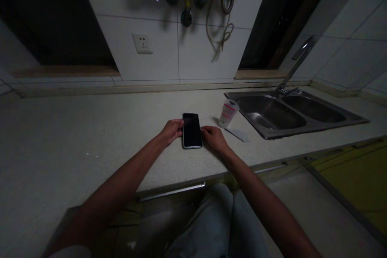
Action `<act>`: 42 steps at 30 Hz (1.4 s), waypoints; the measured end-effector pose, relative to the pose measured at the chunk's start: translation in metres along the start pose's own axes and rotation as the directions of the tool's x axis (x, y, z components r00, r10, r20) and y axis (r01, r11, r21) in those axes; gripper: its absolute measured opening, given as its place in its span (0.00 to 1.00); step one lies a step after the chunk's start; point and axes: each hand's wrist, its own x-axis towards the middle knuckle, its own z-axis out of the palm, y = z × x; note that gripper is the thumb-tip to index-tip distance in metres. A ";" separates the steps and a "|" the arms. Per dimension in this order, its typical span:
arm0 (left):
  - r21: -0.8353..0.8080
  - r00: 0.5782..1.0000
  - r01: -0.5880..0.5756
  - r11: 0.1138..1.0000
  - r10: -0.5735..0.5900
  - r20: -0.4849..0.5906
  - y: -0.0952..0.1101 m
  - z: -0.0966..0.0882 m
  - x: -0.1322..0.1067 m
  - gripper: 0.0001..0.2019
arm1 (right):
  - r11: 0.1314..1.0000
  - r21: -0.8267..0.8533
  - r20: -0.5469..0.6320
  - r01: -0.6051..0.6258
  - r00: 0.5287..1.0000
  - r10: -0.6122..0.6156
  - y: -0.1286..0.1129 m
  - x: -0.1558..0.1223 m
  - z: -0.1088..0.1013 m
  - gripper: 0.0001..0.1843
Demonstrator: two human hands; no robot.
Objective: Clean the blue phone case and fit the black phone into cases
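Note:
A black phone [192,130] lies flat, screen up and dark, on the pale countertop [90,137]. My left hand [173,130] rests against its left edge with the fingers curled onto it. My right hand [214,138] touches its right edge, fingers bent along the side. Both hands frame the phone between them; it lies on the counter, not lifted.
A white tube with red print [228,113] stands just right of the phone, with a flat white strip [238,134] beside it. A steel double sink [290,113] with a tap [298,62] is at right. A wall socket [142,43] and hanging hoses [222,4] are behind.

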 end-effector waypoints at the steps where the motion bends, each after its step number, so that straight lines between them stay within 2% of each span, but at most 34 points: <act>1: 0.015 1.000 0.002 1.000 -0.003 0.005 0.000 -0.001 0.001 0.04 | 1.000 -0.010 0.004 0.003 1.000 -0.003 0.000 0.000 0.000 0.18; 5: 0.140 1.000 -0.005 0.990 0.003 0.013 0.002 -0.008 0.003 0.02 | 0.998 -0.056 0.010 0.009 1.000 -0.009 -0.004 0.000 -0.001 0.19; 8: 0.392 0.999 -0.046 0.919 0.047 0.009 0.006 -0.014 0.003 0.09 | 0.995 -0.100 0.011 -0.006 1.000 0.007 -0.008 0.001 0.000 0.18; 10: 0.636 0.987 -0.136 0.760 0.158 0.022 0.009 -0.018 0.003 0.13 | 0.990 -0.139 0.019 -0.018 1.000 0.021 -0.010 0.002 0.000 0.17; 13: 0.881 0.943 -0.232 0.412 0.317 0.100 0.012 -0.020 0.001 0.16 | 0.982 -0.188 0.045 -0.003 0.999 0.012 -0.012 0.004 0.001 0.16; 15: 0.930 0.931 -0.238 0.280 0.338 0.137 0.012 -0.019 -0.001 0.17 | 0.979 -0.203 0.057 0.010 0.998 0.001 -0.012 0.005 0.001 0.16; 17: 0.949 0.926 -0.235 0.211 0.344 0.153 0.012 -0.017 -0.004 0.17 | 0.978 -0.206 0.061 0.018 0.998 -0.005 -0.012 0.004 0.002 0.16; 20: 0.951 0.916 -0.245 0.187 0.366 0.164 0.014 -0.019 -0.006 0.21 | 0.985 -0.167 0.054 0.051 0.998 -0.043 -0.010 0.001 0.002 0.16; 23: 0.941 0.904 -0.256 0.223 0.399 0.152 0.019 -0.031 -0.002 0.27 | 0.993 -0.107 -0.050 0.058 0.997 -0.063 -0.008 -0.002 -0.004 0.18; 24: 0.943 0.896 -0.259 0.210 0.417 0.154 0.021 -0.036 0.000 0.26 | 0.992 -0.119 -0.107 0.035 0.993 -0.048 -0.008 -0.004 -0.007 0.20; 26: 0.966 0.894 -0.230 0.118 0.419 0.161 0.024 -0.046 0.004 0.25 | 0.972 -0.228 -0.188 -0.051 0.982 0.007 -0.009 -0.006 -0.015 0.24; 28: 0.980 0.897 -0.198 0.026 0.408 0.170 0.026 -0.053 0.007 0.24 | 0.893 -0.426 -0.183 -0.146 0.980 0.073 -0.011 -0.008 -0.020 0.23; 31: 0.978 0.893 -0.187 -0.090 0.398 0.207 0.026 -0.055 0.008 0.24 | 0.718 -0.674 -0.103 -0.173 0.985 0.141 -0.019 -0.011 -0.021 0.18; 33: 0.972 0.894 -0.178 -0.153 0.387 0.225 0.024 -0.054 0.008 0.23 | 0.659 -0.736 -0.067 -0.154 0.986 0.155 -0.023 -0.012 -0.019 0.19; 35: 0.967 0.904 -0.166 -0.191 0.363 0.227 0.023 -0.052 0.007 0.22 | 0.643 -0.752 -0.048 -0.145 0.985 0.166 -0.026 -0.013 -0.018 0.20; 37: 0.967 0.913 -0.166 -0.192 0.340 0.224 0.024 -0.051 0.007 0.21 | 0.638 -0.757 -0.038 -0.141 0.984 0.173 -0.026 -0.013 -0.018 0.20; 39: 0.972 0.919 -0.179 -0.152 0.327 0.221 0.026 -0.051 0.006 0.21 | 0.633 -0.762 -0.034 -0.137 0.984 0.173 -0.026 -0.014 -0.018 0.20; 42: 0.984 0.922 -0.178 -0.006 0.348 0.169 0.028 -0.047 0.004 0.21 | 0.642 -0.756 -0.033 -0.131 0.986 0.162 -0.024 -0.015 -0.019 0.20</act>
